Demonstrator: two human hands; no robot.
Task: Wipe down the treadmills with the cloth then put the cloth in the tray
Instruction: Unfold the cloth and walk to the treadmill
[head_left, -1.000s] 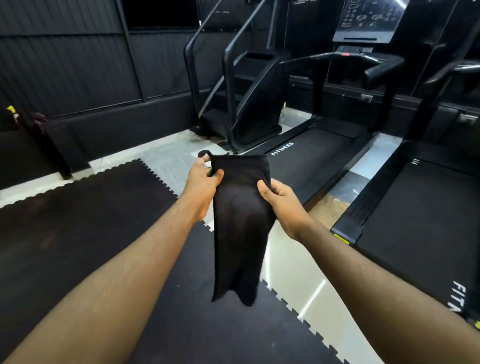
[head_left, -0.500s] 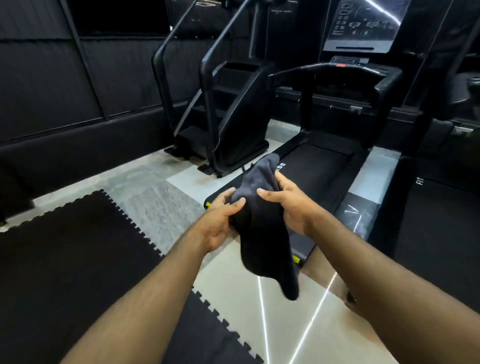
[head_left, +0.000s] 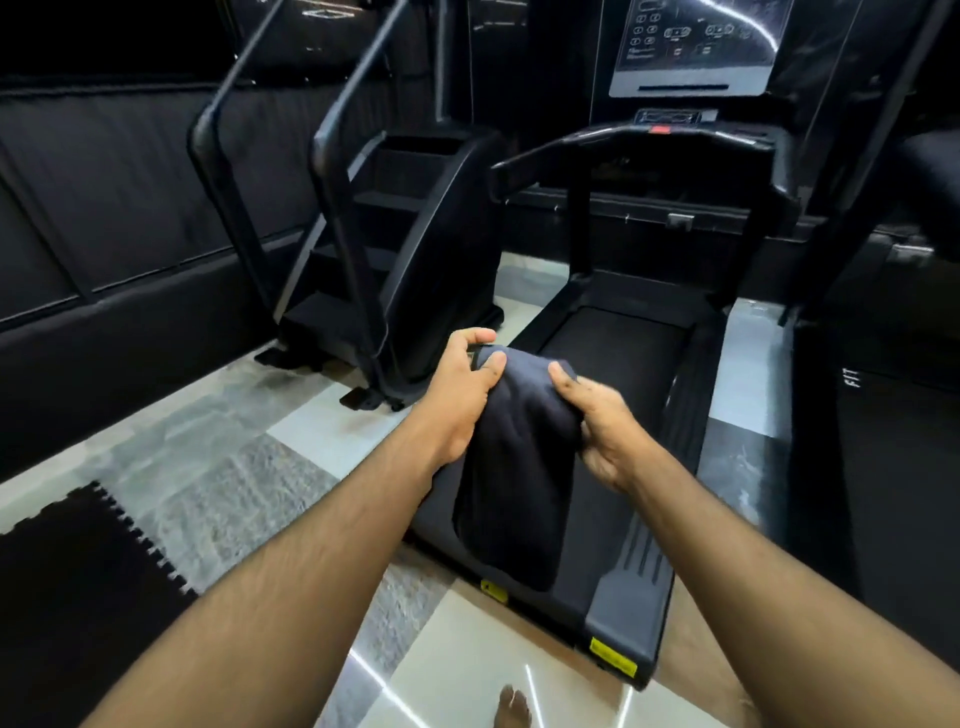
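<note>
A dark cloth (head_left: 517, 467) hangs folded between both hands, above the rear end of a black treadmill (head_left: 618, 364). My left hand (head_left: 462, 392) grips the cloth's upper left edge. My right hand (head_left: 602, 421) pinches its upper right side. The cloth's lower part droops over the treadmill belt. The treadmill's console (head_left: 696, 47) and handrail (head_left: 644, 140) stand straight ahead. A second treadmill (head_left: 893, 467) lies to the right, partly cut off. No tray is in view.
A black stair-climber machine (head_left: 384, 249) stands left of the treadmill. A black foam mat (head_left: 67, 597) covers the floor at lower left, with pale tiles (head_left: 260, 467) beside it. A bare foot (head_left: 511, 709) shows at the bottom edge. Dark padded walls close the left side.
The view has moved forward and right, so the first treadmill is now directly below the hands. The cloth, first held out long, is now bunched shorter between both hands.
</note>
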